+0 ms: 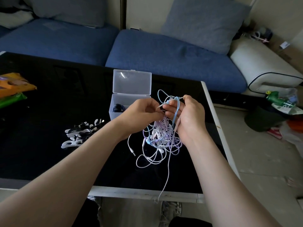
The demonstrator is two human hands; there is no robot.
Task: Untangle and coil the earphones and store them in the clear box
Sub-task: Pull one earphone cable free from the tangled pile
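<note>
One tangle of earphones (161, 138) lies near the worktop's (65, 99) right edge. I see my left hand (142, 112) pinching a strand and my right hand (188, 117) curled round pale-blue loops. The clear box (117, 102), lid up, stands just behind.

left hand (143, 113): fingers curled, pinching | right hand (189, 117): palm inward (thumb meeting forefinger) | both raised

No legible text or numbers, print on the orange packet (15, 85) too blurred to read
</note>
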